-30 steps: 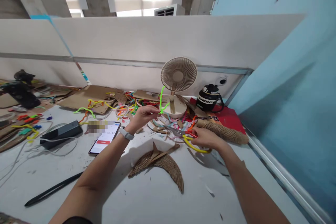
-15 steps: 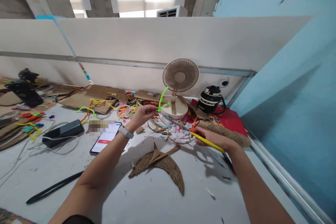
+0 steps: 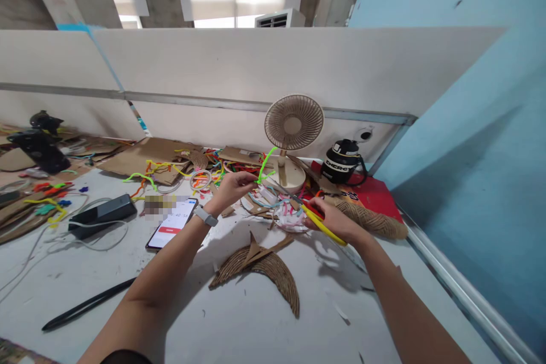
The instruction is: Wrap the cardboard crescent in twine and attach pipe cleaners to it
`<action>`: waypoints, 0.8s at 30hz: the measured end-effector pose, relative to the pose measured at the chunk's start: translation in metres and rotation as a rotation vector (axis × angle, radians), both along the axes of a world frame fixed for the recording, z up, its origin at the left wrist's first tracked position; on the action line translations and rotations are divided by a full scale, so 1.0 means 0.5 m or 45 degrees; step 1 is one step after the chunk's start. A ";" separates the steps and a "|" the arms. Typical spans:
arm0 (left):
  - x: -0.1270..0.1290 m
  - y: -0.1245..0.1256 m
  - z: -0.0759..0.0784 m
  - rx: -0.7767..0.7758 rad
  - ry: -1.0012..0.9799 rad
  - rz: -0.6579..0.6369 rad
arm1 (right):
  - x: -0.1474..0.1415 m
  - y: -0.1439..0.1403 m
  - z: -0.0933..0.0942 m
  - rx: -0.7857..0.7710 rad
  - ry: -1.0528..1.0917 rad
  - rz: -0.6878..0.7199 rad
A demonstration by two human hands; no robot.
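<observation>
Between the fingertips of my left hand (image 3: pixel 234 189) is a bright green pipe cleaner (image 3: pixel 265 164), one end bent upward in front of the fan. My right hand (image 3: pixel 326 217) is closed round yellow-handled scissors (image 3: pixel 321 223). Their blades point left and reach close to the pipe cleaner near my left fingertips; whether they touch it I cannot tell. Below both hands a crescent-shaped piece wound in brown twine (image 3: pixel 273 270) lies on the white table (image 3: pixel 324 318), with cardboard strips (image 3: pixel 267 253) across it.
A small beige fan (image 3: pixel 294 123) stands behind my hands. To its right are a black jar (image 3: pixel 342 162) and a roll of twine (image 3: pixel 371 219). Left of my wrist lie a phone (image 3: pixel 170 227) and a black power bank (image 3: pixel 102 216). Cardboard and coloured pipe cleaners (image 3: pixel 170 168) clutter the back.
My right hand has moved left with the scissors, bringing the blades nearer the green pipe cleaner. The scissor handles look more spread. My left hand has barely moved.
</observation>
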State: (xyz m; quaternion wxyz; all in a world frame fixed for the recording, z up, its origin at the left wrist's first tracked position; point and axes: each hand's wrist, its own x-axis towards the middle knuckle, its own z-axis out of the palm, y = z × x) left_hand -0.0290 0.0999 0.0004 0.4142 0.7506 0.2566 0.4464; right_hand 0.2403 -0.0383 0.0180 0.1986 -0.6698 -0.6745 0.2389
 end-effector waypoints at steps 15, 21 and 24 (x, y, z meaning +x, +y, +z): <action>0.010 -0.012 -0.004 -0.310 -0.140 -0.104 | -0.009 0.010 -0.018 0.200 0.026 -0.100; 0.026 -0.019 -0.009 -1.075 -0.105 -0.457 | -0.010 0.011 -0.020 0.189 0.046 -0.093; 0.035 -0.018 -0.016 -1.163 -0.200 -0.523 | -0.008 0.012 -0.026 0.171 0.057 -0.081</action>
